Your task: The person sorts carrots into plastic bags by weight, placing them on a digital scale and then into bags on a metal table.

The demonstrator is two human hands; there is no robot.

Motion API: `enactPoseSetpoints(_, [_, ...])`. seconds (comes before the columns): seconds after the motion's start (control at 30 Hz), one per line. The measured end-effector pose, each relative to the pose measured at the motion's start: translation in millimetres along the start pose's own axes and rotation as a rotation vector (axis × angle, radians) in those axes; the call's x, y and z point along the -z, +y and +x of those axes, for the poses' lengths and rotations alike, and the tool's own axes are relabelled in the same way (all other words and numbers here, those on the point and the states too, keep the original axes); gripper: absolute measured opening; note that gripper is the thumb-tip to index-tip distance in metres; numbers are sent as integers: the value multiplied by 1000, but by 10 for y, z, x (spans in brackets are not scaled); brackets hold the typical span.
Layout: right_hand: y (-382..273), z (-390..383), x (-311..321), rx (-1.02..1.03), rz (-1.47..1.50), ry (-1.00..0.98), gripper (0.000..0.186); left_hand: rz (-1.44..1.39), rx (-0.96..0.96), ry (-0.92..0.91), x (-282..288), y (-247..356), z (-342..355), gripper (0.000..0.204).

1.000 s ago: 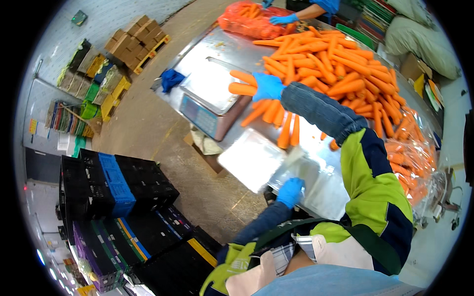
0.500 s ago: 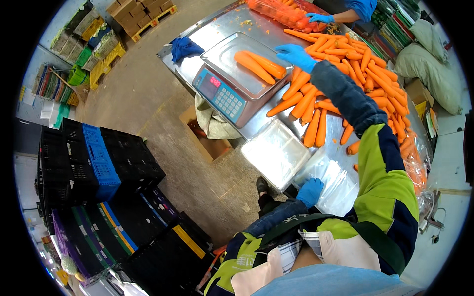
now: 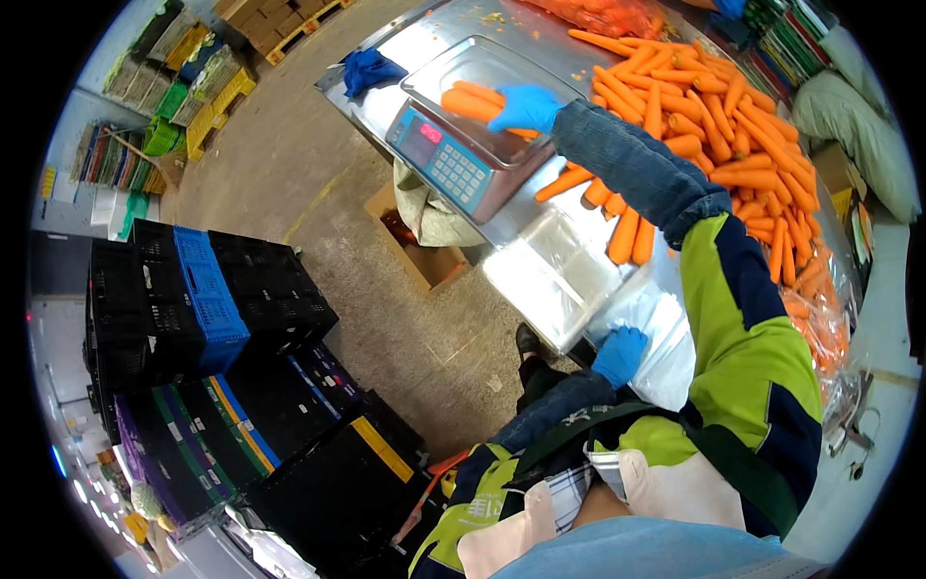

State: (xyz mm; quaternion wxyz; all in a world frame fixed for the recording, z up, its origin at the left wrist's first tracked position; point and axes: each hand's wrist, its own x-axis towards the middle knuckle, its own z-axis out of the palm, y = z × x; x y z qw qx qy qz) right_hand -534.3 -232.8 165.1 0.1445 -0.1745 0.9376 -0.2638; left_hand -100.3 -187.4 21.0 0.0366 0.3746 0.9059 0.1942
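My right hand [image 3: 526,108], in a blue glove, reaches over the steel pan [image 3: 471,60] of a digital scale [image 3: 439,159]. Its fingers close over a few large carrots [image 3: 470,102] lying on that pan; part of them is hidden under the palm. Close to my body, my left hand [image 3: 619,357], gloved in blue too, grips a clear plastic bag [image 3: 661,333]. Its fingertips are bent against the film. Beside it lies a stack of clear plastic bags [image 3: 555,275]. To the right of the scale spreads a big heap of loose carrots [image 3: 714,116].
On the steel table [image 3: 405,58] lies a crumpled blue cloth [image 3: 369,72]. A red net sack [image 3: 608,13] is at the far edge, with a co-worker's gloved hand [image 3: 730,8] nearby. Stacked black crates [image 3: 280,299] stand left; an open cardboard box [image 3: 424,256] sits on the floor.
My right hand has moved left from the heap's edge onto the carrots on the scale and closed over them. Under my left hand the plastic film has bunched up. The co-worker's hand has drawn away.
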Motion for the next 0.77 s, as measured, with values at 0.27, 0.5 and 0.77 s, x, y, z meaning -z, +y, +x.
enactPoseSetpoints(0.27, [603, -2698, 251, -10, 255, 160, 88, 147, -16, -13, -254, -16, 73, 9])
enactPoseSetpoints(0.5, [1774, -6124, -314, -456, 57, 417, 90, -109, 69, 5, 5, 106, 124, 16])
enactPoseSetpoints(0.77, [1563, -8231, -1117, -716, 224, 391, 90, -384, -110, 157, 65, 1804, 272, 17])
